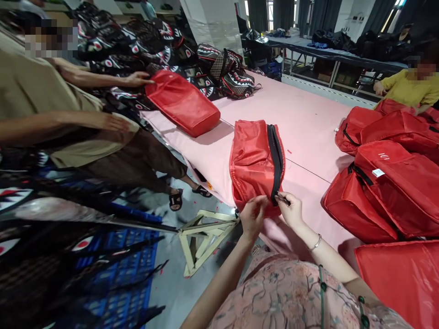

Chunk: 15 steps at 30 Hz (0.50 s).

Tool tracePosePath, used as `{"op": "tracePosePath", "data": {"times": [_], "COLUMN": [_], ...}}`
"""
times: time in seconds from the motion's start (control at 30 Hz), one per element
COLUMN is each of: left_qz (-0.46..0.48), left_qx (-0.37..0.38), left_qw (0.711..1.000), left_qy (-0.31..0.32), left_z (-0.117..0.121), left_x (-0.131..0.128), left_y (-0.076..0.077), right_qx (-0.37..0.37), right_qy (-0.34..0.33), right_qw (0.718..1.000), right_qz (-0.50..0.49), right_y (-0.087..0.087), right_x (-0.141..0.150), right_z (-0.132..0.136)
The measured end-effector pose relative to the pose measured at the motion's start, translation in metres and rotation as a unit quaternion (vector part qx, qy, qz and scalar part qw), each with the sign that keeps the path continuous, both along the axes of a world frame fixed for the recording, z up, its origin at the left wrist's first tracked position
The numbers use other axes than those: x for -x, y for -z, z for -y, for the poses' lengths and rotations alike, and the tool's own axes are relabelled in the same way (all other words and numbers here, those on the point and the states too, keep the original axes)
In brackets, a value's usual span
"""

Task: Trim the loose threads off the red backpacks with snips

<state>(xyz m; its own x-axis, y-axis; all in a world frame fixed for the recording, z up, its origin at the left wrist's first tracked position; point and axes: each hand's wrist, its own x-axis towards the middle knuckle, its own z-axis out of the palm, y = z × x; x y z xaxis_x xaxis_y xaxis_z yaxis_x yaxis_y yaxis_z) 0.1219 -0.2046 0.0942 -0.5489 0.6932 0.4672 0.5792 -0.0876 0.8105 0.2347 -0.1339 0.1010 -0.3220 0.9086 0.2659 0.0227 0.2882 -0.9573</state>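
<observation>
A red fabric bag (252,157) lies in front of me near the table's edge, with a black zipper (275,155) running along its right side. My left hand (253,215) is closed in a pinch at the near end of this bag. Just right of it, my right hand (291,209) is closed around a small dark thing (282,198) beside the zipper's lower end. Too little of that dark thing shows to name it. The two hands are close together, with the bag's near end between and under them.
A co-worker's hand (139,79) holds another red bag (185,103) at the left of the pink-covered table (308,109). Red bags (394,183) are piled at the right, near a person in yellow (411,87). Patterned backpacks (236,84) are heaped behind. Blue crates (120,274) stand lower left.
</observation>
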Motion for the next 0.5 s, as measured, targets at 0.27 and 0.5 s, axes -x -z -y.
{"op": "tracePosePath", "data": {"times": [0.27,0.5], "left_qz": [-0.103,-0.061], "left_qx": [-0.059,-0.050], "left_qw": [0.993,0.997], "left_qy": [0.009,0.010], "left_z": [-0.010,-0.004], "left_x": [-0.009,-0.009], "left_y": [-0.009,-0.001], "right_qx": [0.073,0.101], "right_qy": [0.002,0.016], "right_qw": [0.997,0.994], "right_qz": [-0.029,-0.040], "right_y": [-0.018,-0.023], "right_x": [0.000,0.005], "right_z": [0.003,0.012]}}
